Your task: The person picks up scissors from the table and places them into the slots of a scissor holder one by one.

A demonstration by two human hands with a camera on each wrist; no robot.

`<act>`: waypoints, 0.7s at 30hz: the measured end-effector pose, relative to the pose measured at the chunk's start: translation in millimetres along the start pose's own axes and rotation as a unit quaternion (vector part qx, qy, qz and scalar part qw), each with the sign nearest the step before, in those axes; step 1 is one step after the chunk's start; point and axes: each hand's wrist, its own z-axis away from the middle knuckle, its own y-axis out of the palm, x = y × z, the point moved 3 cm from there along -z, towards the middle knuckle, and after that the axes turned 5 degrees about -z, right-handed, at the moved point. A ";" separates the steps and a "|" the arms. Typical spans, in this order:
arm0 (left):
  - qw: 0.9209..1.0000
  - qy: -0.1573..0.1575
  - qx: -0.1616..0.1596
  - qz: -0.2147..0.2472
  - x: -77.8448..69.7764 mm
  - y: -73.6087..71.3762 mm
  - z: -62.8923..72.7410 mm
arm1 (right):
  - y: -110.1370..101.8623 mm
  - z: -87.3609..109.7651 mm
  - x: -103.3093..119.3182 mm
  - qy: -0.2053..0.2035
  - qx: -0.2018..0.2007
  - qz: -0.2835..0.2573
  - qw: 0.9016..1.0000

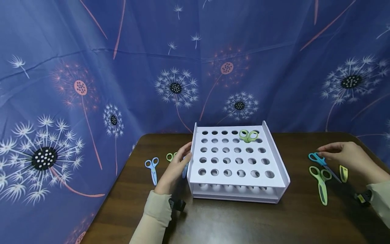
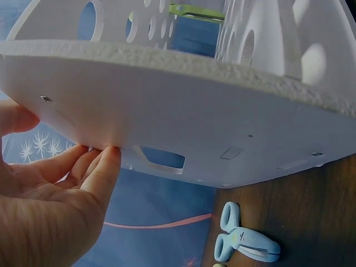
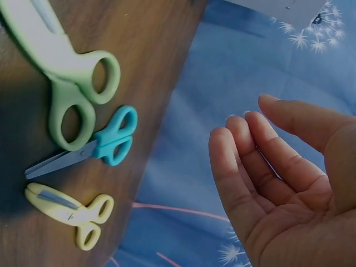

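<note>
A white rack [image 1: 231, 156] with rows of round holes stands on the table. Green-handled scissors [image 1: 248, 136] sit in its back right holes, loops up. My left hand [image 1: 176, 171] is at the rack's left side, and its fingertips touch the outer face of the side panel [image 2: 183, 111]. Over on the right, my right hand [image 1: 350, 157] hovers near the turquoise-handled scissors [image 3: 114, 138]. Its fingers are relaxed and slightly bent, with nothing between them. Larger green scissors [image 3: 72, 83] and yellow scissors [image 3: 69, 214] lie on either side of the turquoise pair.
Light blue scissors [image 1: 152, 169] lie left of the rack on the brown table [image 1: 231, 220]. Green loops [image 1: 170, 156] and another blue pair [image 1: 185, 171] show partly behind my left hand. A blue dandelion-print cloth [image 1: 146, 84] hangs behind the table.
</note>
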 end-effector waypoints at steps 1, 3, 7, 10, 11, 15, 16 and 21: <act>1.000 -0.004 0.000 0.001 0.2 0.4 0.4 | 0.5 0.9 -1.6 0.001 0.002 -0.002 1.000; 1.000 -0.003 -0.001 0.003 0.0 0.8 0.4 | 1.7 2.5 -4.3 0.004 0.002 -0.005 1.000; 1.000 -0.002 0.001 0.001 -0.5 1.0 -0.9 | 3.4 5.0 -10.6 0.014 0.006 -0.006 1.000; 1.000 -0.004 0.004 0.000 0.7 0.9 -0.7 | 4.7 5.7 -16.3 0.014 0.008 0.002 1.000; 1.000 -0.005 0.005 0.001 1.1 1.0 -0.6 | 5.3 5.9 -17.9 0.011 0.008 0.005 1.000; 1.000 -0.005 0.005 -0.002 2.5 1.9 -0.7 | 7.6 6.6 -23.0 0.008 0.011 0.010 1.000; 1.000 -0.006 0.005 -0.002 2.0 2.3 -0.7 | 8.2 7.0 -23.7 0.008 0.012 0.013 1.000; 1.000 -0.010 0.002 -0.008 3.9 2.9 -0.5 | 10.2 8.3 -28.4 0.013 0.025 0.020 0.999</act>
